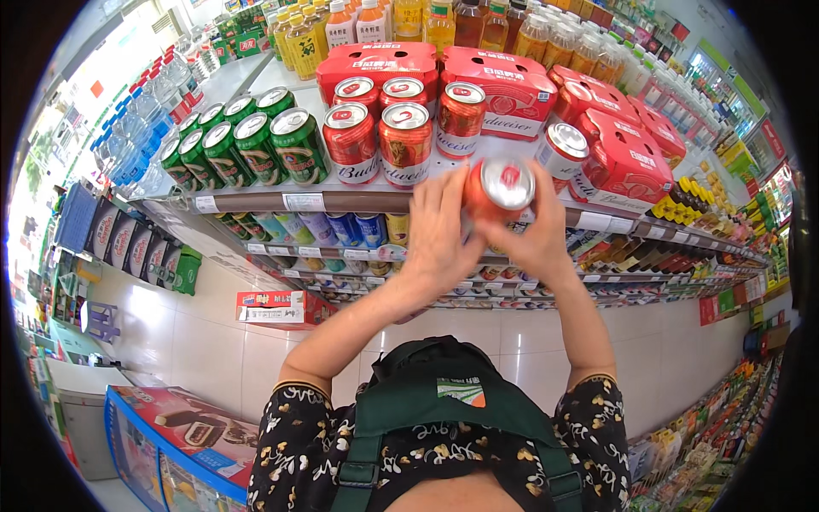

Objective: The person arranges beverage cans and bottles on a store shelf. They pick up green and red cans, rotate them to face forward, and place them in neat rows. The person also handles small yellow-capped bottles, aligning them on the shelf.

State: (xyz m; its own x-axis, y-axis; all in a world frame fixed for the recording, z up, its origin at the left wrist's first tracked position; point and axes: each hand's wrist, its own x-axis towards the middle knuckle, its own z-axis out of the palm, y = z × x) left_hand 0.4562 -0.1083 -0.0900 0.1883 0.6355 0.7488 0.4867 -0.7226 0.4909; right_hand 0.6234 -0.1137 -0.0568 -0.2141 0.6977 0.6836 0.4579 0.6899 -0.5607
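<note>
A red Budweiser beer can [499, 189], blurred by motion, is held up at the front of the top shelf between both hands. My right hand [540, 237] grips its right side, thumb in front. My left hand [441, 230] is against its left side, fingers raised and thumb under the can. Behind it stands a single red can [461, 121]. To the left is a small group of red cans [405, 144], beside rows of green Tsingtao cans [298, 147]. Another can, white and red [562, 153], stands right of my right hand.
Red cardboard beer multipacks [499, 96] line the shelf behind and to the right. Bottled drinks [304, 48] fill the back. The shelf edge [358, 200] carries price tags. Lower shelves hold more cans [352, 228]. A red carton [281, 309] sits on the floor; a blue-framed freezer [185, 435] stands lower left.
</note>
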